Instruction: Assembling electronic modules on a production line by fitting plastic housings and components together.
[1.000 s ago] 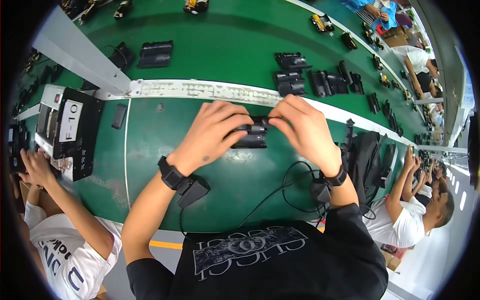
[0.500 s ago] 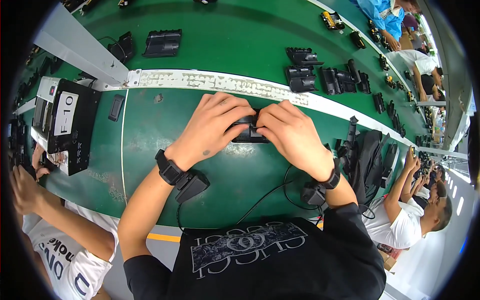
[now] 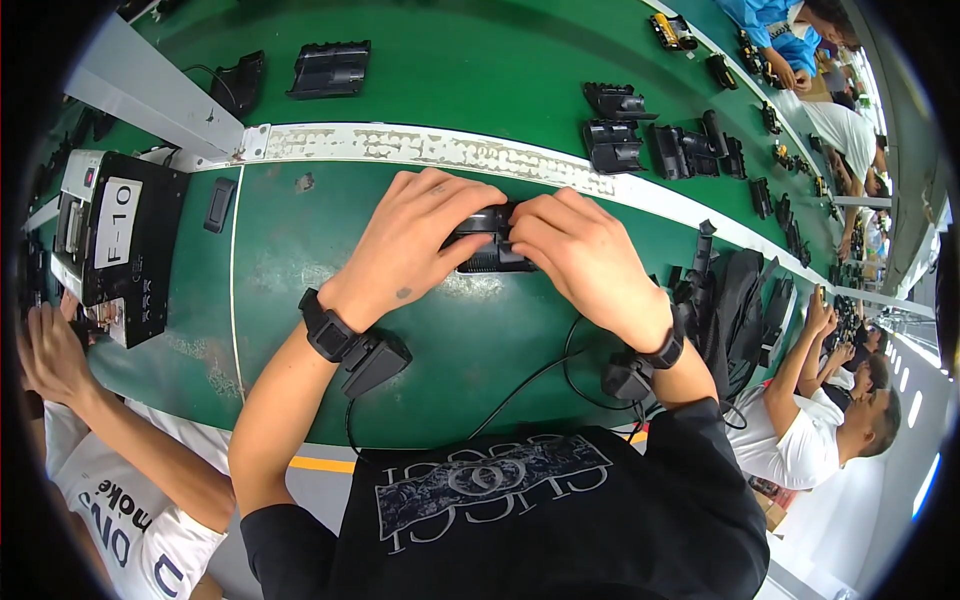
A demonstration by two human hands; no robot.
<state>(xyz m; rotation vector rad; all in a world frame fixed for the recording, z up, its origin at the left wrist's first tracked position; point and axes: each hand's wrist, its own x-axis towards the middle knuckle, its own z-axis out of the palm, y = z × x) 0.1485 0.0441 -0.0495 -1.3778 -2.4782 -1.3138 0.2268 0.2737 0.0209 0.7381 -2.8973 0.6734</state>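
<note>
A black plastic housing (image 3: 488, 262) with fine ribs along its near side sits between my hands above the green worktop. My left hand (image 3: 415, 235) grips its left end, thumb on the near side and fingers over the far side. My right hand (image 3: 580, 250) closes on its right end, with bent fingertips pressed against the top. A smooth, rounded black part shows between the hands at the housing's far side. Fingers hide both ends of the housing, so I cannot tell how the parts join. Each wrist wears a black strap with a boxy device.
Black housing shells (image 3: 612, 146) lie on the green surface beyond a worn white rail (image 3: 420, 143). A black machine (image 3: 140, 250) and a small black part (image 3: 219, 205) are at left. More black pieces (image 3: 735, 310) are piled at right, near cables. Co-workers sit on both sides.
My left fingers have lifted and shifted a little, showing more of the rounded black part. Both hands still hold the housing. The whole view has shifted slightly.
</note>
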